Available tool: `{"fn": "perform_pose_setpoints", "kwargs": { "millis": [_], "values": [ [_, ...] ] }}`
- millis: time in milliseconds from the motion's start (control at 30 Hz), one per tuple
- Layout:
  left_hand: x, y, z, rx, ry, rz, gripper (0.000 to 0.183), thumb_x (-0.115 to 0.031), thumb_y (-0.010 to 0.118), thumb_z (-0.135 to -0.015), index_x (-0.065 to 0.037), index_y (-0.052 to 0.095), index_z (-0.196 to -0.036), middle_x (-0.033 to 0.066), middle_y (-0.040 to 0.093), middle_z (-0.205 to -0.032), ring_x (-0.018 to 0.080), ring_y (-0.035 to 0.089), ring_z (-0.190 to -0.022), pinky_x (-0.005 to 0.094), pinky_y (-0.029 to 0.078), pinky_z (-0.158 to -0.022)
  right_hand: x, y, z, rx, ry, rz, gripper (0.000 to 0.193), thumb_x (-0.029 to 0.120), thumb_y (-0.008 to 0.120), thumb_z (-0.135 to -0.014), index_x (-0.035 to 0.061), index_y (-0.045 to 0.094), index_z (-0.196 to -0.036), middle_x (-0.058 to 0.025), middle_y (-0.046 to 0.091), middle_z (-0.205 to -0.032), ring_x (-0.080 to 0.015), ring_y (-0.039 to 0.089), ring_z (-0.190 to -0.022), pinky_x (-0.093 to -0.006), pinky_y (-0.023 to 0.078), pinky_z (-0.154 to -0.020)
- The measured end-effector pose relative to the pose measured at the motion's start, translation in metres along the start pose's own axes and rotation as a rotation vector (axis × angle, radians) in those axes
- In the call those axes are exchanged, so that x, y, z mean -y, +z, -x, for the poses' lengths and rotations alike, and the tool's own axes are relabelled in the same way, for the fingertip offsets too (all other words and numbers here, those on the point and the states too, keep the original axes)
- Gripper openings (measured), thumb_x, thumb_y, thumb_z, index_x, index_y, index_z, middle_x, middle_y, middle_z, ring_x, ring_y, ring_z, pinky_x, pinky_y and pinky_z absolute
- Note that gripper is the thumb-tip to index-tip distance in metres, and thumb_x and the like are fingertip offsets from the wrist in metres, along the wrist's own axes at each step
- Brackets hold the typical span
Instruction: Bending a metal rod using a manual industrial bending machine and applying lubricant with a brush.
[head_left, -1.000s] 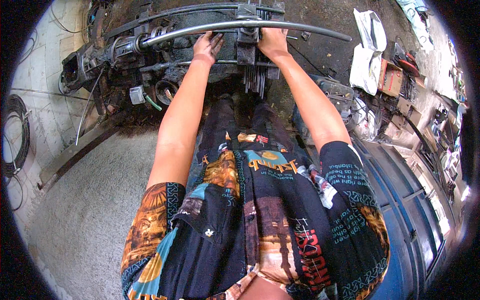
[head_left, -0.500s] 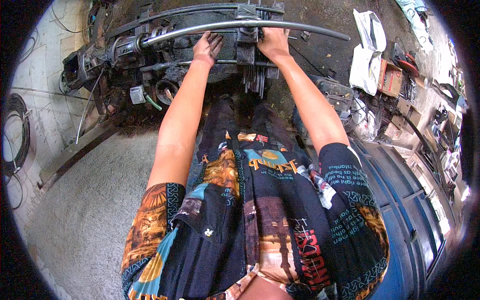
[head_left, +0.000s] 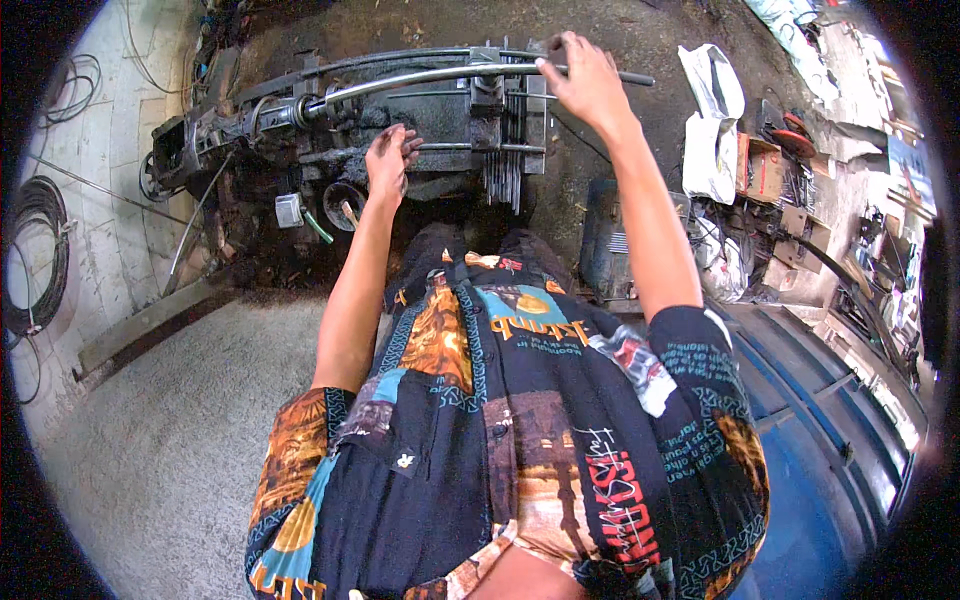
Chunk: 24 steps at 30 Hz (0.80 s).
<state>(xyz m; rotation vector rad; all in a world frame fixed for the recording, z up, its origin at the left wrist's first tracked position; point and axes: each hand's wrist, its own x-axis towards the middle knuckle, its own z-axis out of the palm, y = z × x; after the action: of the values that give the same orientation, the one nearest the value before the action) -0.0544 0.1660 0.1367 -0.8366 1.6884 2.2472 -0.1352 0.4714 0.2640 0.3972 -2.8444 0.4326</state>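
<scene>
Fingers parted, the right hand (head_left: 592, 85) lies over the bar; whether it clamps, I cannot tell. The left hand (head_left: 393, 162) curls loosely, seemingly empty. Dark machine (head_left: 487, 122) at twelve o'clock; steel bar (head_left: 430, 78) atop, apparently seated in the collar (head_left: 276, 118); what remains isn't shown. Long axis: nine to three, free end threeward.

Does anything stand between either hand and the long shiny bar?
Nothing visible separates the right hand from the long shiny bar; they overlap in this view. Between the left hand and the bar, a thinner rod appears; its height is unclear.
</scene>
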Motion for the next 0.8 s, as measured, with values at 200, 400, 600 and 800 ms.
{"fn": "perform_pose_setpoints", "kwargs": {
  "millis": [200,400,600,800],
  "values": [
    [-0.005,-0.028,0.011,-0.009,0.11,0.124,0.035,-0.026,0.059,-0.096,0.0,0.055,-0.119,0.0129,0.065,-0.106,0.0225,0.068,-0.09,0.0287,0.053,-0.073,0.02,-0.022,0.053,0.478,0.135,0.025,0.043,0.03,0.05,-0.093,-0.0065,0.043,-0.115,-0.0271,0.061,-0.099,-0.0398,0.062,-0.094,-0.049,0.05,-0.086],
    [-0.012,-0.047,0.028,-0.139,0.106,0.123,0.042,-0.034,0.046,-0.101,0.001,0.051,-0.123,0.0163,0.063,-0.112,0.0266,0.064,-0.101,0.0346,0.054,-0.084,0.083,0.045,0.027,0.461,-0.183,-0.526,0.027,0.022,0.055,-0.087,-0.0038,0.06,-0.089,-0.0265,0.061,-0.096,-0.0411,0.059,-0.096,-0.0474,0.048,-0.086],
    [-0.036,-0.038,0.032,-0.163,0.162,0.106,0.044,-0.037,0.044,-0.101,0.001,0.05,-0.123,0.0139,0.062,-0.111,0.0254,0.065,-0.1,0.0335,0.053,-0.084,-0.037,0.099,-0.144,0.116,-0.167,-0.125,0.037,0.039,0.063,-0.079,0.0033,0.068,-0.086,-0.0215,0.068,-0.103,-0.0277,0.062,-0.109,-0.0526,0.047,-0.09],
    [-0.02,-0.03,0.022,-0.158,0.159,0.211,0.038,-0.034,0.049,-0.1,0.0,0.056,-0.115,0.0125,0.066,-0.1,0.0232,0.068,-0.09,0.0314,0.054,-0.074,-0.079,0.029,-0.093,0.591,-0.018,0.023,0.061,0.054,0.057,-0.086,0.0025,0.062,-0.118,-0.0235,0.062,-0.118,-0.0384,0.058,-0.111,-0.0428,0.044,-0.098]
  ]
}}
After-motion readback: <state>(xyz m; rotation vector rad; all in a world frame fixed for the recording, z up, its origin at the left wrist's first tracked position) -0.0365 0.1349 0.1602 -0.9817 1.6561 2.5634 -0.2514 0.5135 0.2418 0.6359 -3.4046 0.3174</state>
